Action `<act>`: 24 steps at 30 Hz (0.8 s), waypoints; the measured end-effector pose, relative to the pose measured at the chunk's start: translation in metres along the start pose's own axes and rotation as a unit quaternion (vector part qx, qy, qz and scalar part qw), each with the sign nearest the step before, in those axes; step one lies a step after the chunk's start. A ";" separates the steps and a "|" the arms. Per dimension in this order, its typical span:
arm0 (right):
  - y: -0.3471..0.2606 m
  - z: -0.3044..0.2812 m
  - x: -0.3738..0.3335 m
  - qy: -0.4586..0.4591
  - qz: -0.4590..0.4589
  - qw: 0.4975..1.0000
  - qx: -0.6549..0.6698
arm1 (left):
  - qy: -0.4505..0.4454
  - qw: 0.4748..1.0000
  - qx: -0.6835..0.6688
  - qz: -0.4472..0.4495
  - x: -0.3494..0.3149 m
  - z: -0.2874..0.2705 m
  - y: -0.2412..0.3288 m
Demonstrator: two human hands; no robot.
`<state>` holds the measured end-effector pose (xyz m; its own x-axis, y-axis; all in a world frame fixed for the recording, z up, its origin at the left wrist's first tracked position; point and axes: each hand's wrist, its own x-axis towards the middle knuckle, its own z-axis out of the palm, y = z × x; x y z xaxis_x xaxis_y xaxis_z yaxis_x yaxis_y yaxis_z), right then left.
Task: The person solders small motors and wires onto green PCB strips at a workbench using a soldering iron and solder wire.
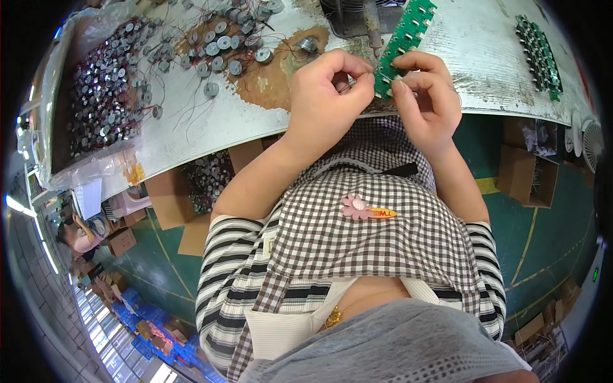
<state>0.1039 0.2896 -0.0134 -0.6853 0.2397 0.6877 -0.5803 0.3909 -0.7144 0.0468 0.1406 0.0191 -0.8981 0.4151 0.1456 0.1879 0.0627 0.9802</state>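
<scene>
1. Hands meet at the near edge of the surface (191, 137), working one green board strip (402, 41) that runs up and away from them.
2. Left hand (325, 102): fingers pinched together on a small part with thin wire leads, pressed to the strip's lower end.
3. Right hand (424, 96): fingers clamped on that same lower end, steadying it.
4. Strip looks light, thin and stiff, likely to snap between sections; best held by its edges, clear of the pins.
5. Discs (217, 48) with hair-thin wires lie loose near the far edge; more fill a tray (99, 89) at the left edge.
6. Wires look fragile, so a disc is better gripped by its body.
</scene>
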 end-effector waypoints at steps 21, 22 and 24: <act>-0.005 0.003 0.010 0.012 -0.002 1.000 -0.027 | 0.029 0.994 0.077 0.066 0.007 0.004 -0.003; -0.006 0.003 0.008 0.009 0.000 0.999 -0.036 | 0.024 0.995 0.078 0.055 0.006 0.005 -0.003; -0.006 0.003 0.003 0.004 0.002 0.999 -0.042 | 0.025 0.996 0.060 0.057 0.004 0.006 -0.004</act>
<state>0.1045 0.2853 -0.0074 -0.6837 0.2477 0.6865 -0.5384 0.4637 -0.7036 0.0450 0.1472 0.0150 -0.8867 0.3798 0.2636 0.3321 0.1267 0.9347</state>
